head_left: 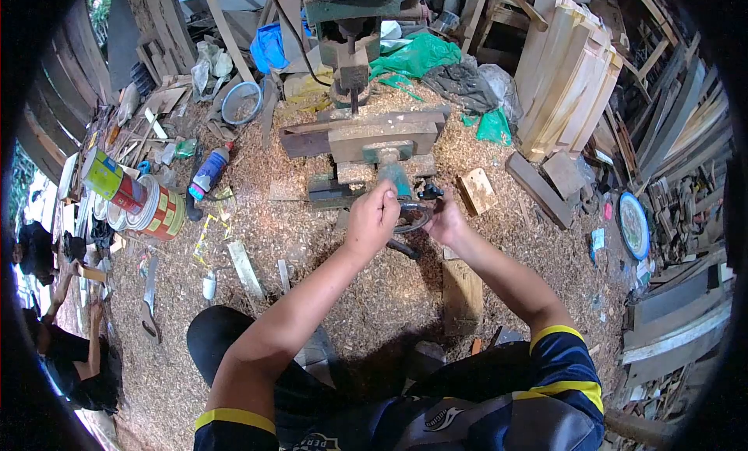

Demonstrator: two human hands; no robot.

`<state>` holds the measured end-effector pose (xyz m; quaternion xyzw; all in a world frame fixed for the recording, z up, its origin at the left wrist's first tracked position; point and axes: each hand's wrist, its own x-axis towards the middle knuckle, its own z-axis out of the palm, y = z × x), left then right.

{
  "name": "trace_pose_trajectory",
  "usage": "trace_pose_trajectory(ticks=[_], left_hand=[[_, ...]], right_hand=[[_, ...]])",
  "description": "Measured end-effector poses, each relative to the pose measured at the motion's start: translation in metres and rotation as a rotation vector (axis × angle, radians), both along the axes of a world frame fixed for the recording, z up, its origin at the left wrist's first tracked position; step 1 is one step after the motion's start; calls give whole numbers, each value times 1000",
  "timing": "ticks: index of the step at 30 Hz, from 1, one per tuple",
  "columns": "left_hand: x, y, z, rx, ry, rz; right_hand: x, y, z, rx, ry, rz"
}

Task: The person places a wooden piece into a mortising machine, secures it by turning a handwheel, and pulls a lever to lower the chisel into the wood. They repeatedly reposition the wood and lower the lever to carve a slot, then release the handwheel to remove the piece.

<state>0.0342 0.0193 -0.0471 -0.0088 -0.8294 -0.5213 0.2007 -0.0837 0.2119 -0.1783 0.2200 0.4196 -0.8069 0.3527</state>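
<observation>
From where I stand, I count two hands at one wheel point(415, 215), the dark, round one low on the front of the machine point(353, 42). The left hand point(375, 221) has its grip narrow, closed at the wheel's left side, thumb uppermost. The right hand point(446, 219) is at the right side, fingers bent around the rim; they are partly hidden, so I cannot tell how tightly they close.

The wheel faces back toward the person, tilted, the longer line of its visible outline running left to right. One dark handle point(403, 250) slants from beneath it, down and rightward. So the wheel lies between the two grips, its near rim bare below the fingers.

Just beyond stands one green metal piece point(396, 178), pointing away toward one pale block point(382, 141), whose long axis runs crosswise under one upright drill bit point(354, 102).

Over wood chips on the floor point(327, 295) I see one blue bottle point(209, 173) and one long blade point(149, 295) at left, and two blue-rimmed round things, one far left point(241, 102), one right. One co-worker point(74, 350), far left, holds one small wood piece point(92, 273).
</observation>
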Motion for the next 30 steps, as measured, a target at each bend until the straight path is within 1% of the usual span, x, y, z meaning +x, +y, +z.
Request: trace_pose_trajectory(ticks=[1,2,3,4,6,7,10,11,15,17,18,20,21,23,24,26,27,30], left_hand=[[0,1,-1,-1,23,5],[-1,0,-1,-5,46,10],[-1,-1,0,-10,50,11],[-1,-1,0,-7,40,9],[1,0,-1,-5,21,8],[1,-1,-3,-9,16,7],[0,-2,-3,-8,5,1],[0,-2,-2,1,-4,-7],[0,-1,1,13,-2,-7],[0,-2,1,9,35,-18],[1,-2,1,13,33,-18],[0,-1,1,0,35,-8],[-1,-1,0,1,34,-7],[-1,-1,-2,-12,89,-10],[0,-1,-2,-12,86,-12],[1,-1,0,29,38,-29],[1,0,-1,30,38,-29],[0,-1,-2,16,61,-24]], right_hand=[[-3,-2,-24,1,-1,0],[-4,-9,-47,1,-32,-64],[-5,-17,-57,-2,-59,-128],[0,-27,-40,-7,-55,-126],[19,-36,-3,-15,29,-292],[25,-37,5,3,22,-321],[34,-41,29,69,89,-293],[34,-43,36,44,71,-271],[24,-26,23,-16,8,-194],[19,-13,8,-285,-104,-78],[19,-8,10,-280,-106,-78],[17,-2,12,125,198,129],[17,-4,10,125,198,130],[20,-11,5,440,525,-151],[21,-16,3,440,522,-153],[18,-21,0,886,1066,-132],[15,-18,-1,887,1065,-131],[6,-16,-2,783,860,-77]])
